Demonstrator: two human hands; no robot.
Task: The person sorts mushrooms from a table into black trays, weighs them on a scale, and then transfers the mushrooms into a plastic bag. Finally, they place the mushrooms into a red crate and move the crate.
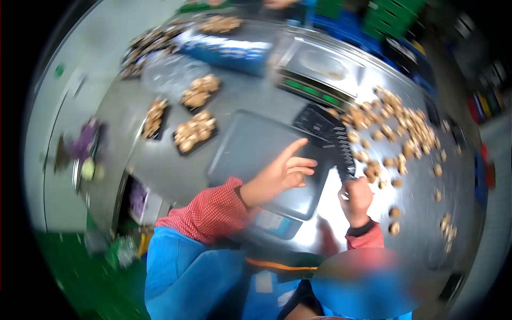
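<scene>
My left hand (282, 173), fingers apart and holding nothing, is over the flat grey scale plate (240, 144). To its right, my right hand (356, 200) is closed on the near end of a stack of black trays (341, 149). That stack is blurred and reaches away from me, beside a black tray (314, 121) at the back right corner of the plate. Loose mushrooms (389, 128) lie on the metal table right of the stack. Left of the plate are black trays filled with mushrooms (194, 130).
A second scale (325, 64) with green displays stands at the back. A blue-printed film roll (229, 50) and clear plastic bags (173, 72) lie at the back left. Green crates (392, 18) are beyond the table. Part of another person's hand (280, 3) shows at the top.
</scene>
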